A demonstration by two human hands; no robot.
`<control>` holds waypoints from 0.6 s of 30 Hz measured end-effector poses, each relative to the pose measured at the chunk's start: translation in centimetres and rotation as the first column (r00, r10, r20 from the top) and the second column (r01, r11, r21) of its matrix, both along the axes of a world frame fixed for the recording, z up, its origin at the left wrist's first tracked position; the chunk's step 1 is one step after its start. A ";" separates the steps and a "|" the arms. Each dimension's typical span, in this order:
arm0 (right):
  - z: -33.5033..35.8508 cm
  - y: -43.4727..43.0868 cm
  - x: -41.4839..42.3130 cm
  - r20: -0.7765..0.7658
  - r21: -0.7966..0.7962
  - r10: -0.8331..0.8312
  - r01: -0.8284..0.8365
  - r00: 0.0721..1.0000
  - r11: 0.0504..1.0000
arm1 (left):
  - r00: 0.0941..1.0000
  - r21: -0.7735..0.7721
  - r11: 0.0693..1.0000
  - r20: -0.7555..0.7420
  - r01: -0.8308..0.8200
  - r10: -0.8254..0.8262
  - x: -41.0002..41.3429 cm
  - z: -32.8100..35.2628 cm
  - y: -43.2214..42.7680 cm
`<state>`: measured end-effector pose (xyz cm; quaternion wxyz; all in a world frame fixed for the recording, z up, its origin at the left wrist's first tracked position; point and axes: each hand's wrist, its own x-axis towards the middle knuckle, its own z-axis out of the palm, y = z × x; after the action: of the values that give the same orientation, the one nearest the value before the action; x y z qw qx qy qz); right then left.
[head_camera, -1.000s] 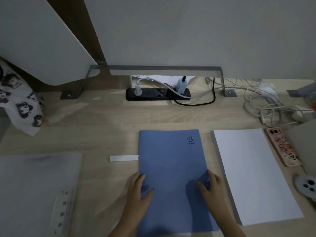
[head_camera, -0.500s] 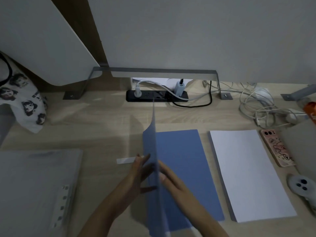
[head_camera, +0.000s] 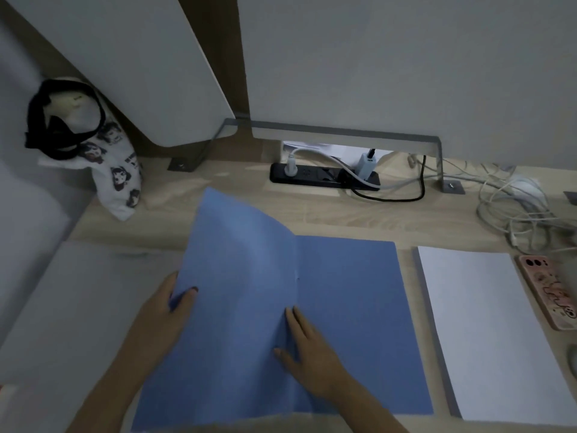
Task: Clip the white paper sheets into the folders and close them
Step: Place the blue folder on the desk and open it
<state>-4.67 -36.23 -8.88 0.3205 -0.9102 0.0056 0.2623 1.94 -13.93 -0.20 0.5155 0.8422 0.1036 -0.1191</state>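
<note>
A blue folder point(head_camera: 349, 307) lies open on the wooden desk, its inside facing up. My left hand point(head_camera: 162, 317) grips the left edge of the raised front cover point(head_camera: 237, 276), thumb on the inside. My right hand point(head_camera: 309, 354) rests flat with fingers apart on the fold near the middle. A stack of white paper sheets point(head_camera: 487, 332) lies just right of the folder. A translucent grey folder point(head_camera: 71, 323) lies at the left, partly under the blue cover.
A pink phone point(head_camera: 549, 289) lies right of the paper. A black power strip point(head_camera: 321, 176) and a tangle of white cables point(head_camera: 515, 214) sit at the back. A printed cloth bag point(head_camera: 109, 164) leans at the back left. White panels stand behind.
The blue folder went from closed to fully open; my left hand swung the cover over to the left, and my right hand moved onto the fold. The view shifted left.
</note>
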 end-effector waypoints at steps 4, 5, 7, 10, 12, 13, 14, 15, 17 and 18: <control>-1.2 1.4 -0.5 0.025 -0.114 0.019 -0.016 0.999 0.993 | 0.959 0.564 0.825 0.248 -0.028 -0.137 -0.5 -3.7 -0.9; -1.0 1.8 -0.4 0.013 -0.133 0.000 0.002 1.000 0.991 | 0.932 0.619 0.785 0.286 -0.004 -0.221 -0.7 -4.7 -1.5; -0.5 2.6 0.0 -0.023 -0.203 -0.023 0.018 0.999 0.979 | 0.855 0.697 0.706 0.286 0.124 -0.433 -1.1 -6.3 -3.5; -1.1 2.9 -0.4 -0.020 -0.333 0.014 -0.020 1.000 0.943 | 0.713 0.776 0.534 0.163 0.334 -0.682 -1.1 -9.0 -6.9; -1.6 3.1 -0.6 -0.007 -0.362 0.037 -0.037 0.999 0.931 | 0.649 0.804 0.430 0.074 0.410 -0.758 -0.8 -10.9 -8.3; -1.6 2.8 -0.6 0.016 -0.365 0.033 -0.025 0.999 0.931 | 0.631 0.808 0.395 0.038 0.437 -0.775 -0.6 -11.7 -8.8; -1.4 2.5 -0.5 0.034 -0.368 0.035 -0.020 0.999 0.930 | 0.628 0.805 0.379 0.012 0.455 -0.778 -0.5 -12.4 -9.0; -1.3 1.9 -0.6 0.041 -0.370 0.038 -0.020 0.998 0.929 | 0.631 0.805 0.371 -0.005 0.463 -0.776 -0.3 -12.8 -9.3; -0.8 0.2 -0.3 0.041 -0.403 0.001 0.015 0.999 0.915 | 0.639 0.807 0.361 -0.026 0.467 -0.769 -0.1 -13.2 -9.6; -1.0 -1.2 -0.3 0.093 -0.397 -0.024 0.060 0.995 0.916 | 0.637 0.811 0.356 -0.027 0.464 -0.770 -0.2 -13.4 -9.9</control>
<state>-4.98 -37.38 -9.86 0.1334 -0.9665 0.0648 0.2092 1.78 -23.78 -13.57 0.0353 0.9529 -0.2854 -0.0963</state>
